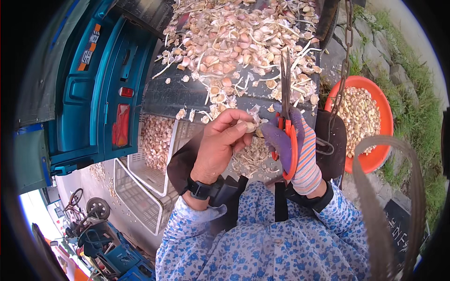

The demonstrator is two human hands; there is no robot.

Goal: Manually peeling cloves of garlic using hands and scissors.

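My left hand (225, 137), bare, pinches a pale garlic piece (249, 127) between thumb and fingers, just beyond my lap. Close beside it on the right, my right hand (291, 144), in a purple-coated striped glove, grips scissors (291, 140) with red-orange handles. Their dark blades point away from me and look nearly closed. A bit of papery garlic skin shows between the two hands. Beyond them, a heap of garlic cloves (225, 45), with dry stems and root ends, lies on a dark metal surface (168, 98).
An orange basin (388, 123) of cloves stands at the right, behind a hanging chain (346, 66). Left are white plastic crates (168, 175), one holding cloves, and a teal vehicle (84, 95). Garlic scraps (253, 158) lie below my hands. A loose strap (365, 182) crosses the lower right.
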